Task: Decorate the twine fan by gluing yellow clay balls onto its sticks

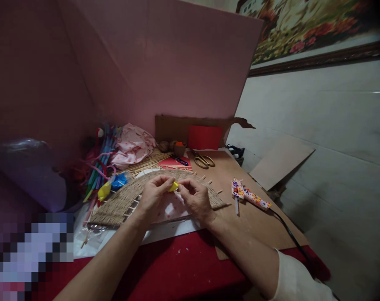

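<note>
A small yellow piece (174,187), perhaps modelling clay, is pinched between the fingertips of both hands. My left hand (156,193) grips its left side with thumb and forefinger. My right hand (196,196) closes on the other side, its fingertips almost meeting the left ones. Below the hands lies a half-round fan shape woven from brown cord (114,205), with thin sticks poking out around its edge. White cloth with pink dots (171,209) shows inside the arc, partly covered by my hands.
A flower-patterned hot glue gun (249,195) lies at right, its black cord trailing off the table. Gold-handled scissors (204,161) rest behind the fan shape. At left are yellow (104,191) and blue (119,181) lumps, pipe cleaners (98,167) and crumpled pink cloth (133,144).
</note>
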Action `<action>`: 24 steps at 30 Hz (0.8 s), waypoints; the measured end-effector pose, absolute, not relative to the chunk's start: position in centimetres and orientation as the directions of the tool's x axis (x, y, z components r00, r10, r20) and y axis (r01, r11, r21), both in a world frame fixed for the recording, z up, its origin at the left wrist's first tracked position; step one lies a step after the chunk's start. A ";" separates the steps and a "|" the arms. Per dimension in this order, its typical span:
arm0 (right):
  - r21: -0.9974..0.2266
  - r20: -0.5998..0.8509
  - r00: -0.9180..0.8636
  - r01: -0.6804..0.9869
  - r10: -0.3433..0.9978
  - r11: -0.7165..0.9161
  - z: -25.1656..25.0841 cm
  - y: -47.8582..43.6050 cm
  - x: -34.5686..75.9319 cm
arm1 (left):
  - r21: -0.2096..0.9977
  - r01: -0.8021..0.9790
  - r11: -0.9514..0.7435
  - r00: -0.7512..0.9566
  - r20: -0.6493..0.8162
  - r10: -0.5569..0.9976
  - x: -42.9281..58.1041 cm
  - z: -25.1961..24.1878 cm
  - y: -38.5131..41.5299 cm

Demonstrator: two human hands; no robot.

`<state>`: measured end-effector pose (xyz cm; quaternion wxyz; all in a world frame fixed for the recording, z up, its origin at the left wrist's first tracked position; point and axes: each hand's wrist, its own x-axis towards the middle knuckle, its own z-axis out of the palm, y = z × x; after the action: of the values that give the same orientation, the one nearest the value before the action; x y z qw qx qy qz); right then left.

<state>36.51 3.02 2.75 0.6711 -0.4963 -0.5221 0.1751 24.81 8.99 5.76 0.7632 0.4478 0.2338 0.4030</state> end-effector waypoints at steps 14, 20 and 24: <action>-0.744 0.136 0.296 -0.600 0.946 0.294 3.5 3.5 37.5 | 0.895 -0.355 0.270 0.471 -0.078 0.879 24.7 5.8 9.8; -0.854 0.223 0.402 -0.358 0.888 0.377 3.3 3.5 37.0 | 0.927 -0.271 0.259 0.580 -0.058 0.812 25.2 6.1 8.0; -0.887 0.285 0.431 -0.220 0.856 0.406 3.2 3.5 36.8 | 0.977 -0.197 0.081 0.590 0.052 0.806 25.2 5.9 8.2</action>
<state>36.85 3.50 3.24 0.7417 -0.4066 -0.3910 0.3628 25.23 8.15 5.89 0.6849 0.5707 0.2670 0.3660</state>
